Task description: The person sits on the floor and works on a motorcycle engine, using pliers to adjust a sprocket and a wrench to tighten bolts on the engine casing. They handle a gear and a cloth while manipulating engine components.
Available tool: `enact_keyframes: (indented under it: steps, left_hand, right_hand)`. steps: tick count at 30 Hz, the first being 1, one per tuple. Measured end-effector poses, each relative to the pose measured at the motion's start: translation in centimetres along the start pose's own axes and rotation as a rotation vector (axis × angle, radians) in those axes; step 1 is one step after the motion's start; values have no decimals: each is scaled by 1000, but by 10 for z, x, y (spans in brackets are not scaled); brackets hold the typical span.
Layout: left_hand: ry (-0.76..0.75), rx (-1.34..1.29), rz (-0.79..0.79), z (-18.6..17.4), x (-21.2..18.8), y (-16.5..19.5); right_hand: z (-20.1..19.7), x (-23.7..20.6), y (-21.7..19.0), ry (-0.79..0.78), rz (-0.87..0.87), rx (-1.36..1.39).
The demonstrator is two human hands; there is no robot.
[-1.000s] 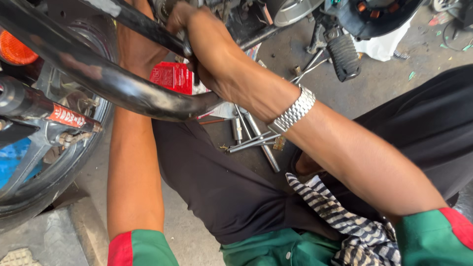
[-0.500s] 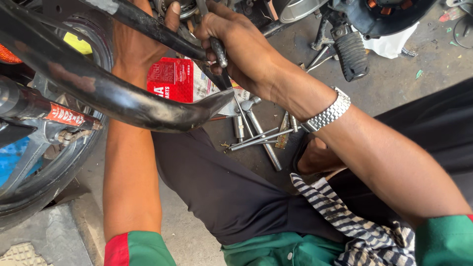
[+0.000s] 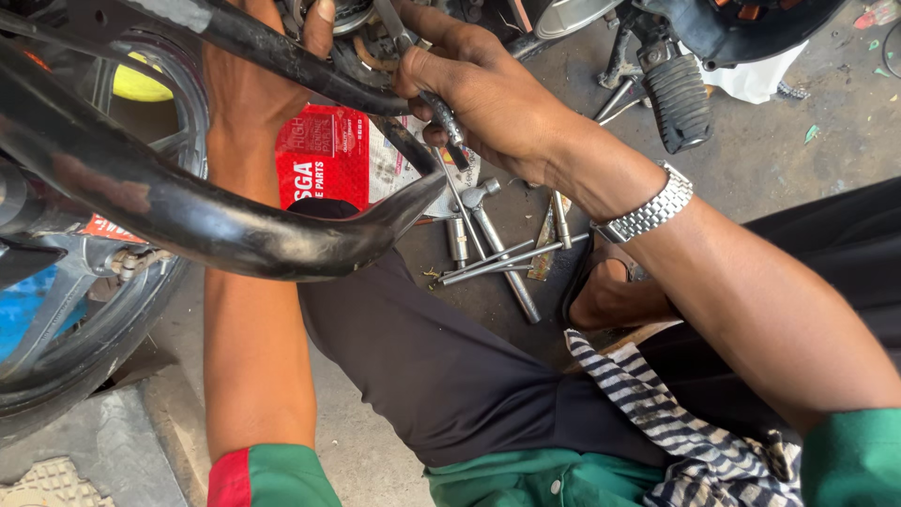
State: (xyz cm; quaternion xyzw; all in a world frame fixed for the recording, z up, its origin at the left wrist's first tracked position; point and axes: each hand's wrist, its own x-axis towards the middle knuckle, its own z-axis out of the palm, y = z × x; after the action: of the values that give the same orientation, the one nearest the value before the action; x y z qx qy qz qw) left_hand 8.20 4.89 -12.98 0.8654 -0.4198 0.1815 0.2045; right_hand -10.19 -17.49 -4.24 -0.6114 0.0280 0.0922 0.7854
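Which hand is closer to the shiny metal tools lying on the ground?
Right. The right hand, gripping a slim metal tool, is just above the loose metal tools; the left hand is farther away, behind the black tube.

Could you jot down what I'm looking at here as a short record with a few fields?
Place: concrete floor beside a motorcycle
Right hand: grip closed on a slim metal hand tool
Left hand: behind a black metal frame tube, reaching into the machine
On floor: loose steel socket tools, red printed parts box
Nearby: black spoked wheel, ribbed black footpeg
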Motion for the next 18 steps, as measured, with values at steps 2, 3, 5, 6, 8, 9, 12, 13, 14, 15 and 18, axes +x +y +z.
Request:
enact_keyframes:
  steps: [2,3,5,6,8,9,12,13,14,15,18]
  left_hand:
    - [-61,-13,-85,0,-1,1]
    - [-21,-19,-36,0,-1,2]
    - [63,-26,67,-1,0,4]
    - [90,-18,90,-2,0,6]
    - [126,-11,120,-5,3,10]
    - [134,-13,126,-6,4,12]
    - [105,-45,135,-15,5,14]
    - [117,-53,175,-16,7,14]
    - [124,-63,212,-17,5,14]
    - [102,-108,181,-17,2,15]
    - [88,-122,144,-15,-1,13]
  right_hand:
    - [-2,-1,2,-25,-30,-35]
    - [-2,-1,3,-24,-35,-33]
    - [-2,0,3,-24,-42,-12]
    - [-1,0,4,-22,-37,12]
    - [0,0,5,-11,-42,44]
    - [1,1,6,-2,-49,53]
    - [0,3,9,44,-37,55]
    - [-2,5,10,59,-32,51]
    - [-3,6,11,47,-26,44]
    - [-4,7,12,37,-18,36]
    - [-4,7,15,44,-65,-10]
